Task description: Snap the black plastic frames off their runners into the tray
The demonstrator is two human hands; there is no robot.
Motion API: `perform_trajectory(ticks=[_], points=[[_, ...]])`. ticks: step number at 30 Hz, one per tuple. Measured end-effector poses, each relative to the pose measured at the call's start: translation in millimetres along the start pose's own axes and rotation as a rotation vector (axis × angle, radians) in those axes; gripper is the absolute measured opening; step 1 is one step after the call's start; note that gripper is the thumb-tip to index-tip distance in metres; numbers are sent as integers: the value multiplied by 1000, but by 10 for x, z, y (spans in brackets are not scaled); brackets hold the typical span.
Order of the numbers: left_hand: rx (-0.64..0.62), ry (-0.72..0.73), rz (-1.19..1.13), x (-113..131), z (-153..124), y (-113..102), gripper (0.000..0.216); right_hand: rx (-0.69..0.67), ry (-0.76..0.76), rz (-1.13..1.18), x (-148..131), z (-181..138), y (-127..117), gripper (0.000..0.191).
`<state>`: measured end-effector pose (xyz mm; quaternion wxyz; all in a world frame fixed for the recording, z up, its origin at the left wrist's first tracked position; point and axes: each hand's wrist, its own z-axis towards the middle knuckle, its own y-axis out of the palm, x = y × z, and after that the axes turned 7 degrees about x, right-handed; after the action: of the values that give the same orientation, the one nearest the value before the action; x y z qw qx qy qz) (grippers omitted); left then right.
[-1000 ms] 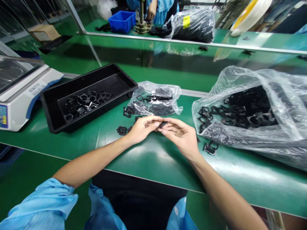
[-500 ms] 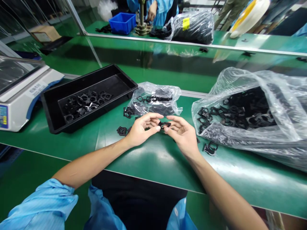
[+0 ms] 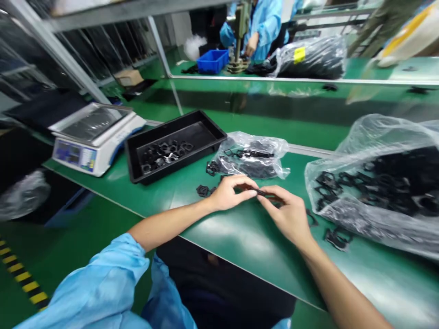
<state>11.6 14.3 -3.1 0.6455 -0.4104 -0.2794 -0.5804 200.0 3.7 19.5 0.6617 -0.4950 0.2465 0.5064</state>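
Note:
Over the green table (image 3: 236,237), my left hand (image 3: 233,193) and my right hand (image 3: 286,208) meet fingertip to fingertip. Both pinch one small black plastic part (image 3: 261,192) between thumbs and fingers; most of it is covered. Just behind the hands lies a clear plastic bag (image 3: 254,157) with black parts in it. Loose black parts (image 3: 203,190) rest left of my left hand, partly behind it. Another loose black part (image 3: 338,239) lies to the right of my right wrist.
A black tray (image 3: 178,171) with several black parts stands left, beside a weighing scale (image 3: 92,137). At right a large open clear bag (image 3: 360,224) holds many black parts. Across the divider, a person in blue sleeves (image 3: 269,27) works near a blue bin (image 3: 212,61).
The view has swung left, so everything sits further right and the whole scale shows. My hands still hold the black part, which now appears edge-on, with fingers closer around it.

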Motion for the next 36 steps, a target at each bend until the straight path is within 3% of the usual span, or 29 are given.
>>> perform_trajectory(ticks=[3, 5, 11, 13, 15, 18, 23, 25, 28, 36], points=[[2, 113, 148, 83, 54, -170, 17, -101, -124, -125, 6, 70, -62, 19], [57, 152, 276, 160, 66, -421, 16, -175, -200, -307, -28, 99, -130, 18], [463, 105, 855, 168, 97, -1715, 17, -452, -180, -886, -225, 103, -389, 13], [481, 52, 1027, 131, 98, -2063, 18, -489, -123, -989, -268, 102, -454, 16], [454, 53, 1142, 126, 63, -2216, 19, -533, -55, -1041, -284, 104, -489, 16], [356, 154, 1139, 169, -66, -2032, 20, -609, -2, -1029, -274, 107, -464, 11], [-201, 194, 884, 203, -325, -1202, 24, -597, -37, -885, -215, 86, -284, 17], [-323, 177, 882, 174, -374, -970, 28, -558, -38, -774, -176, 70, -218, 20], [-335, 174, 895, 123, -388, -832, 19, -530, -24, -631, -119, 51, -161, 17], [-304, 126, 727, 109, -385, -854, 6, -353, -19, -391, -46, 28, -116, 8]])
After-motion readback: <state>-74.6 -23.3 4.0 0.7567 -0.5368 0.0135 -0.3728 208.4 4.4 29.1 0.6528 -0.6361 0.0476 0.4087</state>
